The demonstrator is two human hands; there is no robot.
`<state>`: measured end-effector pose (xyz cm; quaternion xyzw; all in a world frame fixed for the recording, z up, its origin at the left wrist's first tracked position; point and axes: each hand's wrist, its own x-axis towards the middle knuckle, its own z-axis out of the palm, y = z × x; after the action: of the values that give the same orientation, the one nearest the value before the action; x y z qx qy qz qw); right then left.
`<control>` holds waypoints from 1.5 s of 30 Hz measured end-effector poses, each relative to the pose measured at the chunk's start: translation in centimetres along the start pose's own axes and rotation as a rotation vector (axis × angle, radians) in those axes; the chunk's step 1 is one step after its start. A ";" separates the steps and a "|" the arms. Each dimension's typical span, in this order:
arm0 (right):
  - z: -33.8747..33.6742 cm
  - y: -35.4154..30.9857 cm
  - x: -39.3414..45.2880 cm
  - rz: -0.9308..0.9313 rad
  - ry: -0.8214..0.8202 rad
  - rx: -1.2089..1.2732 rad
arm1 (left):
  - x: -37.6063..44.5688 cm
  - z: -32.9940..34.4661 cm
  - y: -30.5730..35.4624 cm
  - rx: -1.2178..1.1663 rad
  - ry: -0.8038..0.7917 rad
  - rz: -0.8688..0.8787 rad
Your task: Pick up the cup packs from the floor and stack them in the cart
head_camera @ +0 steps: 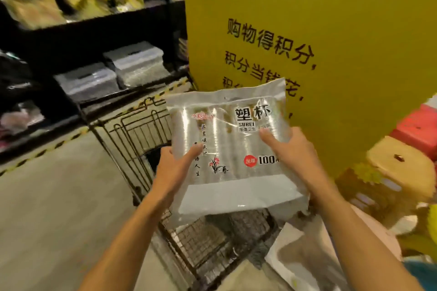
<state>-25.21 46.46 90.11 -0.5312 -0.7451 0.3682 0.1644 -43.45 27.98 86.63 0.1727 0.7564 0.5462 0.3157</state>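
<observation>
Both hands hold one cup pack (233,149) in the air above the cart (151,149). The left hand (173,168) grips the pack's left edge, thumb laid across the printed front, fingers hidden behind. The right hand (292,151) grips the right edge in the same way, thumb on the front near the "100" mark. The pack is a clear plastic bag showing rows of stacked cups, with black characters, a red round label and a white strip along its lower end. It is tilted, top end away from the person, lower end nearer and over the cart's basket. The cart is black wire mesh and stands on the grey floor (59,196), directly in front of the person. A second clear pack (302,257) lies lower right, beside the cart; whether it rests on the floor cannot be told. Behind the held pack stands a yellow sign (343,42) with black characters. To the left, dark shelves (94,21) carry bagged goods and clear packs. Yellow-and-black tape (47,149) runs along the floor at the shelf base. At right sit stacked stools (402,160), red and yellow.
</observation>
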 end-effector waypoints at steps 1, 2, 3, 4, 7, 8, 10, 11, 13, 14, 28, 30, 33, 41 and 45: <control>2.1 -0.6 1.0 -0.005 -0.043 -0.019 | 1.0 -1.0 -1.4 -0.004 0.017 -0.026; 4.2 -0.9 1.9 -0.003 -0.085 -0.049 | 2.0 -1.9 -2.8 -0.019 0.029 -0.038; 6.2 -1.2 2.8 -0.012 -0.124 -0.081 | 3.0 -2.7 -4.0 -0.030 0.037 -0.070; 8.2 -1.1 3.7 -0.009 -0.160 -0.111 | 4.3 -3.3 -5.7 -0.039 0.052 -0.095; 13.9 0.1 6.9 0.010 -0.250 -0.169 | 7.9 -4.0 -10.6 -0.082 0.080 -0.207; 15.7 0.6 8.0 0.020 -0.276 -0.186 | 9.0 -4.1 -12.0 -0.096 0.105 -0.240; 19.0 1.9 10.1 0.037 -0.327 -0.208 | 11.5 -3.8 -14.9 -0.097 0.159 -0.335; 20.5 2.5 11.1 0.039 -0.355 -0.218 | 12.7 -3.5 -16.3 -0.098 0.169 -0.373; 23.6 3.8 13.5 0.029 -0.397 -0.235 | 15.2 -2.9 -19.1 -0.105 0.202 -0.390; 25.2 4.5 14.8 0.020 -0.409 -0.239 | 16.3 -2.5 -20.5 -0.113 0.227 -0.409; 43.1 17.1 27.2 0.016 -0.554 -0.252 | 28.0 5.3 -38.4 0.038 0.386 -0.525; 44.4 19.1 27.8 0.039 -0.562 -0.236 | 28.3 5.9 -39.4 0.068 0.397 -0.532; 45.6 22.2 28.8 0.059 -0.568 -0.213 | 28.4 6.1 -41.9 0.130 0.413 -0.529; 37.1 10.2 25.1 -0.165 -0.526 -0.413 | 26.0 2.5 -27.5 0.455 0.391 -0.415; 29.4 2.9 23.1 -0.360 -0.478 -0.481 | 24.2 -0.4 -18.5 0.719 0.336 -0.264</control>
<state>-50.78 57.05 64.76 -0.3146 -0.9088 0.2617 -0.0812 -60.10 35.98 62.46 0.0821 0.9555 0.2228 0.1749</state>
